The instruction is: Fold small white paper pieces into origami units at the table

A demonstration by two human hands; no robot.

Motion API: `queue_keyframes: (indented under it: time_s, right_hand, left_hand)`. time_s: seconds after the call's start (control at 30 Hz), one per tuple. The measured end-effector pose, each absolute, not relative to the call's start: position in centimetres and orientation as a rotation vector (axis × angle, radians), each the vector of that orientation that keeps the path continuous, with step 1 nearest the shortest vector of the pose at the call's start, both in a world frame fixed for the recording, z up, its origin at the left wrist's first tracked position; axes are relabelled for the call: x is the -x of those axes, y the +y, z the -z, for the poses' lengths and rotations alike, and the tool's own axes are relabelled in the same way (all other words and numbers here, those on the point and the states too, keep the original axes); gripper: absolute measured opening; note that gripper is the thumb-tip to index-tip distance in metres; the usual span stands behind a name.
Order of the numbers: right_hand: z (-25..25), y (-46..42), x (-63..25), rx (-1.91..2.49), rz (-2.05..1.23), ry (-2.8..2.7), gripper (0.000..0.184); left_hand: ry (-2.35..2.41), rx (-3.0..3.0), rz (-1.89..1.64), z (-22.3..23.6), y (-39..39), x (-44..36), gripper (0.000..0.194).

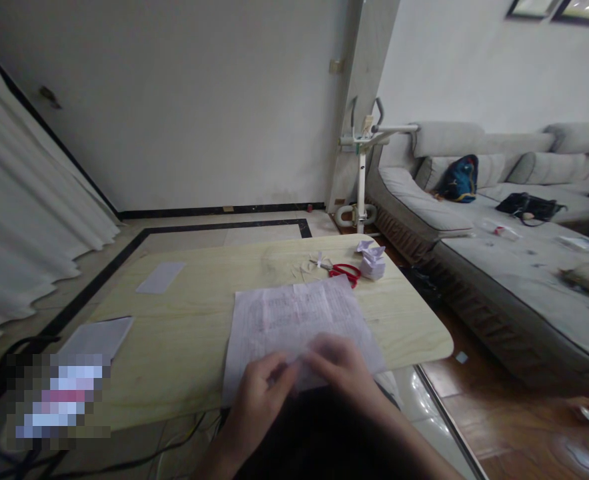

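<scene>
My left hand (268, 381) and my right hand (338, 361) meet at the near edge of the table, fingers closed in a pinch. Between their fingertips is a small pale piece of paper (298, 360), blurred, its shape hard to make out. Beneath them a large creased printed sheet (294, 310) lies over the table's front edge. Past its far edge are red-handled scissors (345, 272) and thin paper scraps (304, 270). Folded white paper pieces (373, 263) stand at the table's far right corner.
On the left of the wooden table (174, 347) lie a small white sheet (161, 277) and a stack of paper (97, 337). A pixelated patch covers the near left corner. Cables (174, 440) run below. A grey sofa (504, 280) stands to the right, and a white exercise machine (361, 180) behind.
</scene>
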State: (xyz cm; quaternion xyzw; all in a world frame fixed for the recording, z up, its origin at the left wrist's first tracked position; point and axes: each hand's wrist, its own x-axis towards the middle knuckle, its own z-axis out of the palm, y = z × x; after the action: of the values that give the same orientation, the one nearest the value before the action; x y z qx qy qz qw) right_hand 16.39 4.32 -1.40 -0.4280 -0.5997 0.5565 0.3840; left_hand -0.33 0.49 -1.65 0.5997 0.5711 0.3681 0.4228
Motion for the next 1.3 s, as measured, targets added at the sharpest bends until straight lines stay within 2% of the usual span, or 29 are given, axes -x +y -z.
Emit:
queue_keyframes:
  time_s: [0.53, 0.8, 1.07, 1.3]
  right_hand:
    - [1.5, 4.0, -16.4, 1.041, -1.465, -1.486, 0.028]
    - [1.4, 4.2, -16.4, 1.062, -1.408, -1.386, 0.033]
    - [1.5, 4.3, -16.5, 1.063, -1.388, -1.564, 0.029]
    - [2.3, 4.7, -16.1, 1.071, -1.399, -1.308, 0.034]
  left_hand:
    - [1.39, -1.35, -1.105, 1.3, 0.4, 0.5, 0.031]
    - [1.343, -1.369, -0.935, 1.8, 0.6, -0.1, 0.031]
    - [1.354, -1.442, -0.874, 1.4, 0.8, 0.0, 0.034]
    - [1.414, -1.254, -1.003, 1.6, 1.1, -0.3, 0.018]
